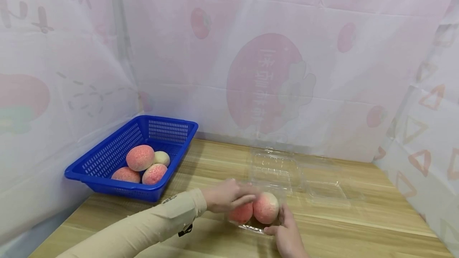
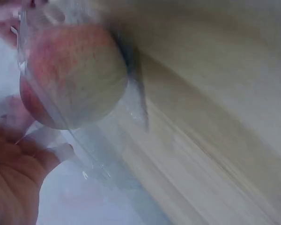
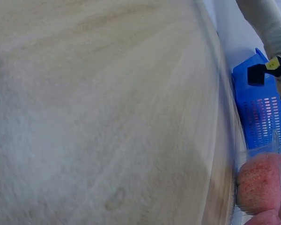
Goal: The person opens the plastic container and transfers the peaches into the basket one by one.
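Two pink-and-cream peaches (image 1: pixel 266 208) sit side by side in a clear plastic clamshell box (image 1: pixel 256 228) near the table's front. At the box's right side my right hand (image 1: pixel 289 232) grips its edge, thumb in front and fingers along the side. My left hand (image 1: pixel 231 196) reaches across from the left, its blurred fingers stretched over the left peach. In the left wrist view, that hand (image 2: pixel 18 164) is right at the clear plastic, with a peach (image 2: pixel 77 77) behind it. A peach (image 3: pixel 262 183) shows in the box at the right wrist view's edge.
A blue perforated basket (image 1: pixel 179 158) stands at the left with several peaches (image 1: pixel 140 157) in it. Behind the box, more clear plastic boxes (image 1: pixel 274 168) lie on the wood-patterned table (image 1: pixel 387 218). Printed cloth (image 1: pixel 201 71) hangs around the back and sides.
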Available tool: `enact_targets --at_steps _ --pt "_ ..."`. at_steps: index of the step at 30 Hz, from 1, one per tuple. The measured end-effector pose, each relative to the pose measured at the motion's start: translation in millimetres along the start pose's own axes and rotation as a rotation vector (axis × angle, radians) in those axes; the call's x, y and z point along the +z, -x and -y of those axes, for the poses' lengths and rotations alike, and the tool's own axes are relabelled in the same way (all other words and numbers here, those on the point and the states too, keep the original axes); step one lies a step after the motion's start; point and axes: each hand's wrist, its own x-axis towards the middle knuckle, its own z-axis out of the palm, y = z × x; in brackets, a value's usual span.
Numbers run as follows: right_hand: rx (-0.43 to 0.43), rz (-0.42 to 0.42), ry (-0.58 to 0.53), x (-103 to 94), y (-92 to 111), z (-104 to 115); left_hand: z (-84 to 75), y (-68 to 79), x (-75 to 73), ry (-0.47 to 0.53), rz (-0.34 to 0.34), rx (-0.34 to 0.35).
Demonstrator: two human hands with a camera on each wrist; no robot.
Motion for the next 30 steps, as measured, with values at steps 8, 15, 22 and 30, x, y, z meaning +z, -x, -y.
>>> enact_targets --at_steps 8,15,22,30 --pt "0.035 0.007 -0.002 -0.5 -2 -1 5.2 -14.7 -22.4 0.148 0.082 -0.152" --pt "0.095 -0.008 -0.015 -8.2 -7 1 10.1 -22.4 -41.5 0.245 0.13 -0.239" --pt "0.074 -0.01 -0.065 -16.1 -9 -6 20.8 -30.7 -62.0 0.293 0.11 -0.269" --pt "0.133 0.005 -0.205 -21.4 -11 -9 23.3 -30.9 -73.5 -0.094 -0.24 -0.193"
